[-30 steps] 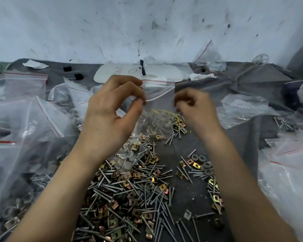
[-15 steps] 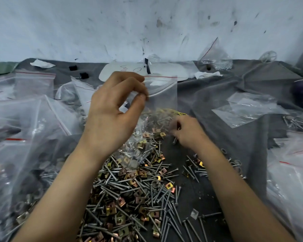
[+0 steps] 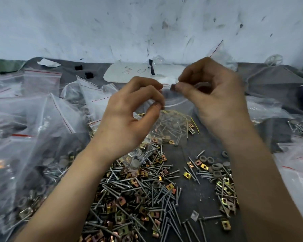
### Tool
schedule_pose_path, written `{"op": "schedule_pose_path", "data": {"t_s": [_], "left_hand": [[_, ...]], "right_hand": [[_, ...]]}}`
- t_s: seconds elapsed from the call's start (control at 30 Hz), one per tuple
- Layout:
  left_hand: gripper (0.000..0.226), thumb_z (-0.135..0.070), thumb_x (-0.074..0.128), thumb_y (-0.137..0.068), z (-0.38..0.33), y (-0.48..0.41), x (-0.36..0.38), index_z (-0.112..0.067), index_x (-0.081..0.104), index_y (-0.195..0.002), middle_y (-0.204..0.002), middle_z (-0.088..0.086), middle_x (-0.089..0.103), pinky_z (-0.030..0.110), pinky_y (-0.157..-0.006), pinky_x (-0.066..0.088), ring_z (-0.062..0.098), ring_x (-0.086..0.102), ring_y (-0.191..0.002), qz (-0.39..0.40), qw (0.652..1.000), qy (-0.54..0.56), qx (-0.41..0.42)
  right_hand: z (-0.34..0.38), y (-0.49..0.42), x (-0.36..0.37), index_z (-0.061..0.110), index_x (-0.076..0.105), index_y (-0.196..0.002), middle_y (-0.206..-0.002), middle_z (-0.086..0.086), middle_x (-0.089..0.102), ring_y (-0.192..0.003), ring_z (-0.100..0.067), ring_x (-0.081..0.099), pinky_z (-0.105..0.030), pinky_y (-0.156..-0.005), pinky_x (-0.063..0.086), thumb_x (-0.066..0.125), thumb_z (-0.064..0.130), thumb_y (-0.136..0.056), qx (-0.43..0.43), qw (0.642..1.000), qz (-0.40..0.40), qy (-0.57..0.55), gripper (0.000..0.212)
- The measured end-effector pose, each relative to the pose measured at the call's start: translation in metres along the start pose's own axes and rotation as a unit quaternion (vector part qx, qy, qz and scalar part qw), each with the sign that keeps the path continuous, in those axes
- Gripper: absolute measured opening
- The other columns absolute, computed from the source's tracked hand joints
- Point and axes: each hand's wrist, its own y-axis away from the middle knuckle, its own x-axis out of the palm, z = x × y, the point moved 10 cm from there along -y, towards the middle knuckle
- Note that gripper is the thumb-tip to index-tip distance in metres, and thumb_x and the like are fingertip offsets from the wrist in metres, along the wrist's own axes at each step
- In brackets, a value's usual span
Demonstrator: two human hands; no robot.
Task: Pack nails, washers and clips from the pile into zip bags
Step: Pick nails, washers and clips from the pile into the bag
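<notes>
The right hand (image 3: pixel 215 96) has come up from the pile of grey nails and brass clips (image 3: pixel 138 193) on the tabletop, pinching a small dark piece — probably a washer — at the clear zip bag (image 3: pixel 173 119), whose mouth the left hand (image 3: pixel 129 117) pinches open.

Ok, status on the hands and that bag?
Left hand pinching zip bag at its mouth. Right hand pinching a small dark piece above it. Nothing blocking.

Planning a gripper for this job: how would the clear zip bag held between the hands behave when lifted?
The clear zip bag is thin film, so probably floppy. Nails and clips sit low inside, so it likely sags bottom-heavy. The left hand and right hand pinch its rim; the film looks slippery.
</notes>
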Motion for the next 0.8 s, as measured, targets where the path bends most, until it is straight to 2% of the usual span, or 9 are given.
{"op": "schedule_pose_path", "data": {"t_s": [0.17,0.23,0.3,0.37,0.43,0.5,0.57,0.63,0.8], "left_hand": [[0.013,-0.01,0.055,-0.089,0.005,-0.001,-0.006,-0.007,0.067,-0.087,-0.114,0.003,0.06,0.052,-0.095,0.048,0.021,0.061,-0.112,-0.012,1.0,0.007,-0.017],[0.012,-0.008,0.055,-0.089,0.006,-0.001,-0.01,-0.005,0.066,-0.086,-0.113,0.002,0.06,0.051,-0.095,0.048,0.02,0.061,-0.112,-0.024,1.0,-0.003,-0.02],[0.012,-0.007,0.055,-0.088,0.006,-0.002,-0.015,-0.003,0.066,-0.086,-0.111,0.004,0.061,0.048,-0.093,0.049,0.017,0.061,-0.111,-0.042,0.999,-0.02,-0.015],[0.013,-0.006,0.055,-0.087,0.006,-0.003,-0.02,-0.003,0.067,-0.085,-0.109,0.005,0.062,0.044,-0.091,0.05,0.014,0.061,-0.109,-0.06,0.997,-0.033,-0.015],[0.014,-0.008,0.055,-0.088,0.009,-0.003,-0.025,-0.004,0.067,-0.084,-0.108,0.005,0.062,0.043,-0.09,0.05,0.013,0.06,-0.109,-0.077,0.996,-0.037,-0.024],[0.014,-0.01,0.053,-0.088,0.013,-0.003,-0.03,-0.008,0.066,-0.084,-0.107,0.003,0.061,0.045,-0.093,0.049,0.013,0.06,-0.11,-0.087,0.995,-0.027,-0.038],[0.013,-0.011,0.052,-0.087,0.017,-0.003,-0.034,-0.013,0.064,-0.083,-0.106,0.0,0.06,0.047,-0.095,0.049,0.013,0.06,-0.11,-0.095,0.994,-0.021,-0.049],[0.013,-0.012,0.052,-0.087,0.018,-0.004,-0.037,-0.015,0.064,-0.083,-0.106,-0.003,0.06,0.047,-0.095,0.049,0.012,0.06,-0.11,-0.1,0.993,-0.026,-0.054],[0.013,-0.014,0.053,-0.087,0.021,-0.004,-0.039,-0.017,0.064,-0.083,-0.107,-0.005,0.06,0.048,-0.094,0.05,0.013,0.061,-0.108,-0.104,0.992,-0.032,-0.059]], "right_hand": [[-0.003,-0.003,-0.013,0.03,0.064,-0.083,-0.08,0.012,0.068,-0.079,-0.001,0.063,-0.017,-0.071,0.048,0.066,0.014,-0.083,-0.008,0.999,-0.025,-0.042,0.017],[-0.02,-0.005,-0.02,0.029,0.064,-0.081,-0.079,0.007,0.068,-0.074,-0.003,0.063,-0.018,-0.067,0.048,0.061,0.01,-0.086,0.024,0.996,-0.047,-0.065,0.02],[-0.049,-0.005,-0.018,0.028,0.062,-0.076,-0.075,-0.001,0.066,-0.062,-0.007,0.06,-0.023,-0.06,0.046,0.054,0.001,-0.087,0.095,0.994,-0.046,-0.024,0.031],[-0.083,0.003,0.003,0.029,0.059,-0.073,-0.081,-0.005,0.066,-0.063,-0.013,0.058,-0.026,-0.059,0.044,0.052,-0.002,-0.088,0.182,0.971,0.074,0.133,0.035],[-0.116,0.03,0.039,0.026,0.064,-0.077,-0.087,-0.006,0.065,-0.067,-0.017,0.059,-0.029,-0.06,0.05,0.056,-0.001,-0.088,0.247,0.895,0.273,0.251,0.03],[-0.131,0.058,0.069,0.017,0.068,-0.089,-0.087,-0.009,0.068,-0.066,-0.019,0.063,-0.031,-0.061,0.057,0.062,0.002,-0.085,0.27,0.84,0.39,0.265,0.017],[-0.135,0.071,0.088,0.011,0.068,-0.093,-0.089,-0.01,0.069,-0.07,-0.022,0.066,-0.029,-0.057,0.057,0.072,0.009,-0.08,0.286,0.826,0.418,0.247,0.014],[-0.141,0.077,0.098,0.007,0.066,-0.096,-0.093,-0.01,0.068,-0.075,-0.025,0.068,-0.03,-0.058,0.058,0.078,0.015,-0.076,0.298,0.816,0.426,0.251,0.024],[-0.144,0.08,0.104,0.01,0.064,-0.086,-0.086,-0.008,0.066,-0.068,-0.022,0.062,-0.028,-0.058,0.053,0.072,0.01,-0.08,0.268,0.799,0.45,0.294,0.011]]}}
